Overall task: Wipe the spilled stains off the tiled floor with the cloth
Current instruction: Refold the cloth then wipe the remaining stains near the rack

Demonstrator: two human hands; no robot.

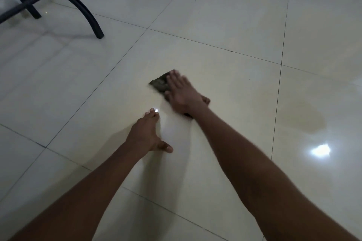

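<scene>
flat-fingered, my right hand (pixel 181 93) presses the cloth (pixel 161 83) down, left hand (pixel 147 135) bracing on the tiled floor (pixel 225 25); i'd keep firm, overlapping strokes toward the yellowish stain (pixel 299 114).

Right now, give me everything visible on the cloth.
The cloth is small, dark grey-green and mottled, apparently a soft folded rag. It lies flat on the glossy cream tiled floor, one corner pointing away from the person. The right hand presses on it with straight, spread fingers and covers its near right part, so its full outline is hidden; a dark sliver shows by the wrist. Motion blur softens its edges. The left hand rests on the tile, apart from it.
</scene>
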